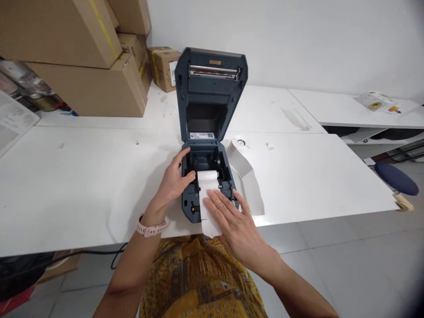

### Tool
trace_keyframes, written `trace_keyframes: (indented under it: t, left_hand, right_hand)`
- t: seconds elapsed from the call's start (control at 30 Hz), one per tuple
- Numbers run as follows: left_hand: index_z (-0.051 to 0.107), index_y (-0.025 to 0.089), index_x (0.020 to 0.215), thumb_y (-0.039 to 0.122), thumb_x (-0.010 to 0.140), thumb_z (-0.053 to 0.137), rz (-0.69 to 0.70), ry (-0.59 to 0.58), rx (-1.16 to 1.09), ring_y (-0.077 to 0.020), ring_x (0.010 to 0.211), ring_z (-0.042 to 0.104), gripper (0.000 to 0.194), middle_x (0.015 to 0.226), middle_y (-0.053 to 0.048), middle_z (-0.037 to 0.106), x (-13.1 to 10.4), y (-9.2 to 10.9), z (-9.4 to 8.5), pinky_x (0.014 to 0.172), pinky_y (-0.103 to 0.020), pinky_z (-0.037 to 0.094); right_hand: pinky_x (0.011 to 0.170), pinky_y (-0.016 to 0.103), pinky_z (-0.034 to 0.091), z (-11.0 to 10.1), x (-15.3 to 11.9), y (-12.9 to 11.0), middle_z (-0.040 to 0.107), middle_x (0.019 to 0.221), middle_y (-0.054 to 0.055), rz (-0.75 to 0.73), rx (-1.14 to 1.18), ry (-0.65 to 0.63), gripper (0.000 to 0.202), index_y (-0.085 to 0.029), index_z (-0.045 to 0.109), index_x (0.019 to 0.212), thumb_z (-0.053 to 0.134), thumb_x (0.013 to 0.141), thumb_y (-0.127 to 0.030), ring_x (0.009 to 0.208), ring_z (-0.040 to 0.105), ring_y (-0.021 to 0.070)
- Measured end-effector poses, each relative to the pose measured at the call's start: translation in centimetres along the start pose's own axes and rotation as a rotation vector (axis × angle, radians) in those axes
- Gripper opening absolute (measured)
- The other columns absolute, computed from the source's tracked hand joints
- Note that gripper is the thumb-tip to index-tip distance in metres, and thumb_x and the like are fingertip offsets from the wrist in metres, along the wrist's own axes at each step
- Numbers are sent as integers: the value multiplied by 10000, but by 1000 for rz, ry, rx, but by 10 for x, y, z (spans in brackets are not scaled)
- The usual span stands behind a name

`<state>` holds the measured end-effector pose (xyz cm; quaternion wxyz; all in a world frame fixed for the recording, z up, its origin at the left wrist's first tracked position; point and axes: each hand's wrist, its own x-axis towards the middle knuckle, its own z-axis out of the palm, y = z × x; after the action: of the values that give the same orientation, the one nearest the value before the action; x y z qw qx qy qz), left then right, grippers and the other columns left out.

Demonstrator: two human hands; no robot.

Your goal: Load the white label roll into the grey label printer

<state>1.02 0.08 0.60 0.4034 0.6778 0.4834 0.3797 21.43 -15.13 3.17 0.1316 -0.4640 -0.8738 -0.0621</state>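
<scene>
A dark label printer (212, 106) stands on the white table with its lid raised upright. Inside it lies a small roll of white label paper (208, 175), and the strip runs forward over the front edge, its torn end hanging out. My left hand (172, 181) rests on the printer's left side, thumb and fingers apart. My right hand (233, 216) lies with outstretched fingers flat on the paper strip, and its thumb side reaches toward the printer's right front. Part of the strip is hidden under those fingers.
Cardboard boxes (89, 84) are stacked at the back left, with a smaller taped box (164, 66) beside them. Right of the printer a curled strip of backing paper (248, 176) lies on the table (324, 176). A dark blue stool (395, 179) stands past the right end.
</scene>
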Motion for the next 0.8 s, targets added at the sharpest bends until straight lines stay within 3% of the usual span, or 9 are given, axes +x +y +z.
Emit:
trace_keyframes:
  t: [0.13, 0.27, 0.4, 0.53, 0.6, 0.7, 0.8]
  left_hand:
    - [476, 320, 1552, 279, 895, 658, 5, 3, -15, -314, 1505, 477, 683, 1651, -61, 476, 0, -1, 0, 1267, -544, 374]
    - [507, 311, 1532, 271, 876, 674, -2, 16, -50, -326, 1482, 498, 678, 1624, -72, 510, 0, 1, 0, 1259, -572, 373]
    - [506, 313, 1537, 300, 881, 688, 8, 8, -86, -336, 1480, 497, 681, 1619, -83, 512, 1, 1, 0, 1248, -588, 380]
    - [493, 293, 1539, 347, 878, 721, -19, 3, -102, -336, 1471, 509, 701, 1603, -100, 530, -1, -1, 2, 1250, -580, 373]
    - [478, 285, 1540, 417, 887, 736, -10, 71, -108, -342, 1499, 479, 715, 1624, -108, 503, -3, -2, 4, 1258, -574, 363]
    - [428, 292, 1561, 536, 946, 679, 77, 298, -95, -332, 1595, 336, 707, 1710, -94, 372, 6, 7, -1, 1309, -545, 282]
    - [352, 311, 1601, 552, 1038, 557, 215, 408, -147, -297, 1645, 212, 645, 1750, -41, 285, 43, 36, -20, 1341, -471, 207]
  right_hand:
    - [1300, 558, 178, -3, -3, -1, 425, 1677, 139, -5, 19, -7, 768, -96, 195, 1677, 406, 940, -46, 1568, 406, 289]
    - [1269, 591, 246, -5, -5, -3, 409, 1685, 136, 1, 43, -25, 826, -114, 55, 1696, 392, 945, -46, 1567, 407, 300]
    - [1284, 591, 233, -4, -6, -3, 392, 1695, 134, 11, 67, -26, 790, -127, 35, 1700, 422, 1012, -146, 1571, 397, 307]
    - [1311, 563, 193, 0, -8, -10, 378, 1708, 115, 39, 63, -26, 730, -153, 115, 1699, 462, 1072, -294, 1593, 357, 288]
    - [1319, 553, 164, 2, -12, -18, 379, 1711, 97, 58, 63, -2, 689, -178, 198, 1685, 478, 1081, -357, 1607, 325, 281]
    - [1334, 538, 79, 5, -22, -34, 411, 1700, 78, 55, 115, 44, 620, -202, 300, 1649, 470, 1087, -401, 1621, 291, 259]
    - [1341, 508, 71, 6, -34, -47, 482, 1660, 74, 56, 210, 100, 610, -223, 290, 1649, 464, 1087, -381, 1609, 321, 218]
